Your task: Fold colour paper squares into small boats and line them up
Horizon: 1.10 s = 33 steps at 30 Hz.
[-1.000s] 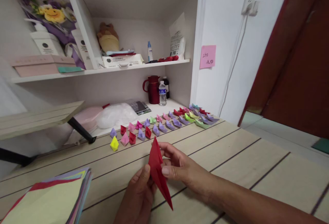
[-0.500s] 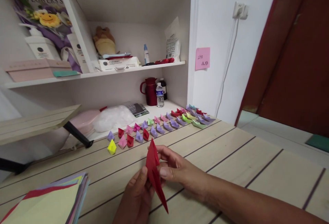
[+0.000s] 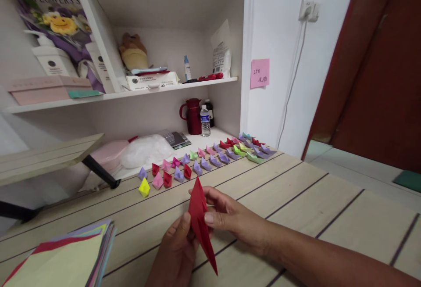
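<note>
head view: paper boats (image 3: pixel 224 158) line the desk's (image 3: pixel 312 203) far edge, a paper stack (image 3: pixel 62 258) toward its near left corner; toward the near edge, left hand (image 3: pixel 177 243) and right hand (image 3: pixel 235 219) pinch a tilted red paper (image 3: pixel 198 212) under their thumbs.

Striped tbl (image 3: pixel 289 186) w/ multicol. paper boats (image 3: pixel 224 158) along far edge, 1 paper stack (image 3: pixel 62 254) near L, 1 black-legged stand (image 3: pixel 49 157) behind.

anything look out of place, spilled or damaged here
Nothing looks spilled or damaged, the red folded paper included. Only the paper stack at lower left looks untidy: red and other coloured edges stick out past its pale yellow top sheet.
</note>
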{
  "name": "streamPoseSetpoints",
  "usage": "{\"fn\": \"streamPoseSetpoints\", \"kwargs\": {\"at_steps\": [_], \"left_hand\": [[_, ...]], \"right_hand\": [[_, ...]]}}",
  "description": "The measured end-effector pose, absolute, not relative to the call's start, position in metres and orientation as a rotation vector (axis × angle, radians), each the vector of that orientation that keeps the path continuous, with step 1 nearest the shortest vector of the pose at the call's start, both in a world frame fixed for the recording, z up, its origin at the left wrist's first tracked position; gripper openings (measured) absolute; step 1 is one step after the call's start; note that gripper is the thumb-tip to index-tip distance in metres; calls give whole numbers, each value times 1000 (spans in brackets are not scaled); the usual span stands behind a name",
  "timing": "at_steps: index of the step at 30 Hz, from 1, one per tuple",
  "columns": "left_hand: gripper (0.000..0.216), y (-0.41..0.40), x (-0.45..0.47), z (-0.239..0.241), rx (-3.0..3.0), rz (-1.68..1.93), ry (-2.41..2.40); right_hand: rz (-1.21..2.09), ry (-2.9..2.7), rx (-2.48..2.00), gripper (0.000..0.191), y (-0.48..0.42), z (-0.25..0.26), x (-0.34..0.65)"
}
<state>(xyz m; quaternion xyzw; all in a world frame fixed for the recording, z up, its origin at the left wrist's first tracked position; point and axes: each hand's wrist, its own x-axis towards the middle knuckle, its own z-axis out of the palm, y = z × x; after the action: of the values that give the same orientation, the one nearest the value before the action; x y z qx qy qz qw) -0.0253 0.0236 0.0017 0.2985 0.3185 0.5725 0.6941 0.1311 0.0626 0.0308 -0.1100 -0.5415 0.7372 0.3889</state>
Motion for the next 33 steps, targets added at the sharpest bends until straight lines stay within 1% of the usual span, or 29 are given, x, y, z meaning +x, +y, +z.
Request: {"fn": "streamPoseSetpoints", "kwargs": {"at_steps": [3,8,11,14,17,21,23,30,33], "left_hand": [[38,22,-25,4,675,1270,742],[32,20,-23,7,694,1278,767],[32,21,-23,8,695,1271,774],[33,22,-24,8,718,1256,778],[39,22,-23,8,745,1250,780],[35,19,-22,11,693,1259,794],[39,18,-21,12,675,1261,800],[39,18,-21,12,738,1236,819],[39,17,-20,12,734,1243,820]], "right_hand": [[1881,-1372,-271,35,63,29,131],[1886,-1376,-263,40,66,25,129],[1881,-1387,-262,40,67,25,130],[1879,-1393,-276,38,67,28,131],[1883,-1396,-281,39,65,30,132],[1882,-1397,-271,45,64,31,132],[1881,-1401,-282,46,64,30,133],[1893,-1399,-292,44,66,28,133],[1899,-1386,-309,47,66,28,133]]}}
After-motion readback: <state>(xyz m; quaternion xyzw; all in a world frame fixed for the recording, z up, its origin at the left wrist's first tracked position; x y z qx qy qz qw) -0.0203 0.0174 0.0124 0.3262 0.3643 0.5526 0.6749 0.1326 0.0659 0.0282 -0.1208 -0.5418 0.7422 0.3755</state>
